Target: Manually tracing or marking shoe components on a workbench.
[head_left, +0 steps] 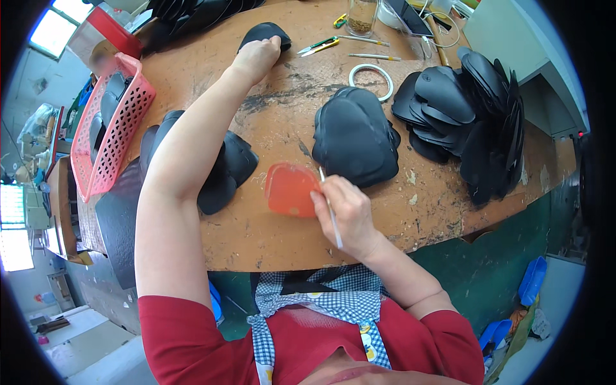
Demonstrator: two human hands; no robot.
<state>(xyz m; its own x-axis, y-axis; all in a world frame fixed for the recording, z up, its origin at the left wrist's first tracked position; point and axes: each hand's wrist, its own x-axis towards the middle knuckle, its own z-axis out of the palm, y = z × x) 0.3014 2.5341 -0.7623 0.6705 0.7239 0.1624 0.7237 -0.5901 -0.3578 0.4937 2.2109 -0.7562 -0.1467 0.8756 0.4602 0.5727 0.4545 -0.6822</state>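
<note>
Red cloth sleeves [186, 333] nearest, our right fingers [337, 186] pinch a white pen [336, 232] and a translucent orange sheet [289, 189] over the brown table [244, 249]; left fingers [264, 49] seem closed on a curved black piece [265, 31], best held lightly.

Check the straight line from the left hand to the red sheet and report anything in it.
Nothing visible stands between the left hand and the red sheet, only scuffed tabletop. The middle black stack sits right of that line, other black pieces left of it.

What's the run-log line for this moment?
left hand: touching rounded black piece | right hand: holding slim white stick by rounded translucent red plate
</note>
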